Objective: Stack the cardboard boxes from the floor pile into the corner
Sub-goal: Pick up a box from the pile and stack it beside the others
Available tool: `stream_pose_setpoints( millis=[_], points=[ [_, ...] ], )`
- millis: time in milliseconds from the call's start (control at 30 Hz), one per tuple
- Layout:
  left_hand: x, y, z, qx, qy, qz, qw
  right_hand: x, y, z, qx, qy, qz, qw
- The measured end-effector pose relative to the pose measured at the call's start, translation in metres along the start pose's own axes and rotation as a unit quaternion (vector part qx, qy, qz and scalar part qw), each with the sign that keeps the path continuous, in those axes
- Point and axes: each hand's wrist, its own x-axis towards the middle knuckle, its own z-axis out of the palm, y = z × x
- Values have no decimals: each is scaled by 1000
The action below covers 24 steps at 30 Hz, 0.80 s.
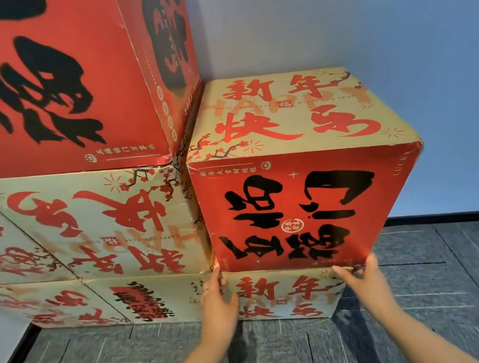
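Red-fronted box (307, 208) sits on lower box (283, 296) beside corner stack (98, 221); left hand (218, 299) straight-fingered at its bottom-left corner, right hand (363, 279) at bottom-right, grip unclear; person best nudges both corners evenly until flush.

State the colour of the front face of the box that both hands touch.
Red with black lettering on the box front, best seen in the head view.
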Motion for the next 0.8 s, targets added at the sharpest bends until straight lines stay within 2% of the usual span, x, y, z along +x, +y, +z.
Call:
stream_pose_setpoints(
  millis=[200,500,800],
  points=[
    [-2,-5,-4,-2,2,3,1000,1,-4,-3,6,8,-8,1000],
    [2,1,-12,15,-2,23,1000,0,-9,-2,-47,2,-23,999],
    [2,-3,-12,-2,-7,4,1000,0,-8,-1,-70,0,-31,997]
  ],
)
